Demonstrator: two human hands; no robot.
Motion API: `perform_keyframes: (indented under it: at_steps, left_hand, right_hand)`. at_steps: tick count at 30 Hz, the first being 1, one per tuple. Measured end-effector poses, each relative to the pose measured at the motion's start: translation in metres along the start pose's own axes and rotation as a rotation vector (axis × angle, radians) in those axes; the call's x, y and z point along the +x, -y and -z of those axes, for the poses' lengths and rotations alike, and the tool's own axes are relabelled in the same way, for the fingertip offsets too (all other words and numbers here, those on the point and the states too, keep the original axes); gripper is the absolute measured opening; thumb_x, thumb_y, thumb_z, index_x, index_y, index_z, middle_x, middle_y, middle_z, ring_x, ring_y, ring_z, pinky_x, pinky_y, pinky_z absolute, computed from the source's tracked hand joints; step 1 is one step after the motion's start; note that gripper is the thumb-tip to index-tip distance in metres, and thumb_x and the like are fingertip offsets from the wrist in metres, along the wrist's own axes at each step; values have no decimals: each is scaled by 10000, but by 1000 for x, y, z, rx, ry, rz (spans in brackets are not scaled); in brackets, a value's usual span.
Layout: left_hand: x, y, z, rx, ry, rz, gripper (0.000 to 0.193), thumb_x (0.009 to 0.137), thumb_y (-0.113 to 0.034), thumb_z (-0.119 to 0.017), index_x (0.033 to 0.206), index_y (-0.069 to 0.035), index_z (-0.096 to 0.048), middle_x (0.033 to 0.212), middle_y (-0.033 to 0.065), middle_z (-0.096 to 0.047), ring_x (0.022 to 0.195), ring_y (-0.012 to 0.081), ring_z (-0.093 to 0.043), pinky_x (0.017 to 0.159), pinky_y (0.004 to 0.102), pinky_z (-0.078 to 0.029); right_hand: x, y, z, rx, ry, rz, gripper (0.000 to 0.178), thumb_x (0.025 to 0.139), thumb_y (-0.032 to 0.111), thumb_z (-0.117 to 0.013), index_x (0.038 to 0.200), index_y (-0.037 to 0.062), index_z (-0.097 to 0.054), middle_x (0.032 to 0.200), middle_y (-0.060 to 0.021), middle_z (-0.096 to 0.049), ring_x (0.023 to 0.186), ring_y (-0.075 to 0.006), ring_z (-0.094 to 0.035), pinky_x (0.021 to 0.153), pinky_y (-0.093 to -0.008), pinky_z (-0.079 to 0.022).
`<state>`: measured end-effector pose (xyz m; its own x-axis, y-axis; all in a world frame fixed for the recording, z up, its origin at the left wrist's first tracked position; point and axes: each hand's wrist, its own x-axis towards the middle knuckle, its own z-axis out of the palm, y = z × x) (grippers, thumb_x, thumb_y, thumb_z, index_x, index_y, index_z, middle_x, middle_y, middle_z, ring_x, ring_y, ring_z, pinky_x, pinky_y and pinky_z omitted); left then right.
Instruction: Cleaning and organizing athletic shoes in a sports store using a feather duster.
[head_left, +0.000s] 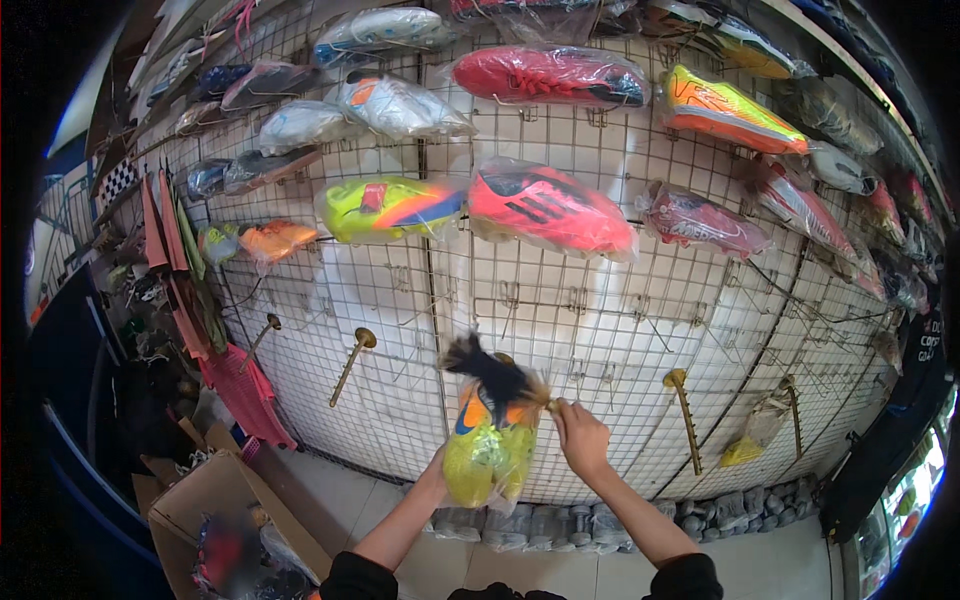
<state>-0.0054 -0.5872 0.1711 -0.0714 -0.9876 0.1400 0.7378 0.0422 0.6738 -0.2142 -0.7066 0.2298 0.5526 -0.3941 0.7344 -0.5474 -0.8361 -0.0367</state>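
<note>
Held up in front of me is a clear plastic bag with yellow-green football shoes [478,460] in it, marked with orange and blue. My left hand [436,477] grips the bag from its left side, and the fingers are mostly hidden behind it. In my right hand [582,436] is the short handle of a feather duster, closed between the fingers. The duster's dark, brown-edged feathers [490,378] lie across the top of the bagged shoes and look slightly blurred.
A white wall carries a wire grid [540,320] with rows of bagged shoes, among them a pink shoe [550,208]. Brass-coloured hooks [683,420] stick out lower down. Wrapped dark dumbbells [560,525] line the wall's foot. An open cardboard box [225,500] stands at lower left.
</note>
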Motion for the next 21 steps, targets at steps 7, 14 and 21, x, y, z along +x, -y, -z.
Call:
perform_keyframes:
  at_steps: [7, 14, 21]
  left_hand:
    - [-3, 4, 22, 158, -104, -146, 356, 906, -246, -464, 1199, -45, -455, 1080, 72, -560, 923, 168, -575, 789, 299, -499]
    - [-15, -8, -1, 108, -96, -266, 364, 906, -191, -465, 1236, -45, -420, 1086, 62, -540, 963, 163, -549, 821, 301, -483]
    - [-21, -5, -6, -149, -150, -264, 386, 900, -192, -485, 1250, -49, -404, 1107, 62, -520, 1019, 175, -517, 856, 307, -463]
  right_hand:
    - [-78, 9, -16, 376, 127, -46, 215, 782, 132, -590, 970, 37, -547, 701, -100, -541, 605, -278, -556, 493, -370, -434]
    - [-95, -15, -26, 339, 19, 99, 235, 745, 60, -585, 975, 37, -548, 704, -119, -552, 612, -289, -558, 523, -371, -447]
    - [-67, 6, -52, 429, -23, -632, 172, 874, 127, -501, 968, -12, -539, 691, -187, -544, 612, -342, -550, 515, -395, -415]
